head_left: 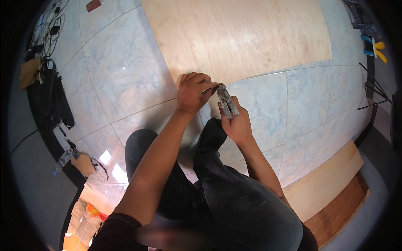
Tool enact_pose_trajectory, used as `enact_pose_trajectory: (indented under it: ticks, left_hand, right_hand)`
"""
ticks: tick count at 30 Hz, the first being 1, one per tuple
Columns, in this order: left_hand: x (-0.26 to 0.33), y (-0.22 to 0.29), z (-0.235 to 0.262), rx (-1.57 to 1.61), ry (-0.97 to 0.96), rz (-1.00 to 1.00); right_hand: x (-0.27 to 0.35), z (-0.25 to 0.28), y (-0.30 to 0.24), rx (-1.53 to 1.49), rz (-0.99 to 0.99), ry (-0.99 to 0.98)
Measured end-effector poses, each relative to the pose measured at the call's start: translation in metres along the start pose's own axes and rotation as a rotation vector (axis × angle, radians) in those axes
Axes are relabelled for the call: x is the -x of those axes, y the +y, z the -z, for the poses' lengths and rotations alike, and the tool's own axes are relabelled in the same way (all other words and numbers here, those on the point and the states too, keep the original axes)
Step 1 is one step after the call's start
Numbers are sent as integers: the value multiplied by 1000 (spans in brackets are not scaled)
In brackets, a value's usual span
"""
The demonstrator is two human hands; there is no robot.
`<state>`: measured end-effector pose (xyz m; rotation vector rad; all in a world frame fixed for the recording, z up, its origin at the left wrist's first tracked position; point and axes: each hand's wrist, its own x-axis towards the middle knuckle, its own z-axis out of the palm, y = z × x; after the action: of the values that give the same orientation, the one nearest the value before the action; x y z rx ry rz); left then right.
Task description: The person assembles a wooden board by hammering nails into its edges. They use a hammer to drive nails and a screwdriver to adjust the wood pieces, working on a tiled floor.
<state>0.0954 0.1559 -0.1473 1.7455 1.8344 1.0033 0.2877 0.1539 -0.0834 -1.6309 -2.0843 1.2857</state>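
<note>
A pale plywood sheet (243, 37) lies on the tiled floor ahead of me. At its near left corner sits my left hand (194, 93), fingers curled and the thumb and forefinger pinched at the sheet's near edge. Whatever is between those fingertips is too small to make out. My right hand (238, 124) is closed around a worn grey claw hammer (226, 102). The hammer's face is close beside the left fingertips, and its split claw points back toward me. Its handle is hidden by the hand and the head.
My dark-trousered knee and foot (212, 136) are just below the hands. Boards (326, 184) lie at the lower right. A black bag (58, 94) and cables (54, 31) line the left wall. A small reddish block (93, 5) is at the far left; a black stand (374, 88) is at right.
</note>
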Motion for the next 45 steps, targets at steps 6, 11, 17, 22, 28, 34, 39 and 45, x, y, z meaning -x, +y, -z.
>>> enact_pose_trajectory:
  ticks: [6, 11, 17, 22, 28, 34, 39, 45]
  left_hand:
    - [0, 0, -4, 23, 15, -12]
    - [-1, 0, -3, 7, 23, -10]
    - [-2, 2, -1, 9, 7, -10]
    - [0, -1, -3, 14, -4, -6]
    - [2, -3, -2, 18, 9, -12]
    - [-3, -4, 15, 147, -163, 27]
    - [-30, -18, 36, 29, -259, -49]
    - [-65, -23, 15, -404, -54, -4]
  right_hand:
    - [7, 5, -6, -49, 66, 74]
    - [2, 2, -5, 34, -12, 36]
    - [0, -1, -2, 55, -1, 23]
    - [3, 2, -4, -15, 2, 40]
    - [0, 8, -1, -86, 44, 88]
    - [12, 20, 4, -113, -14, 175]
    - [26, 20, 0, -122, 21, 175]
    - [31, -12, -8, -144, 65, 128]
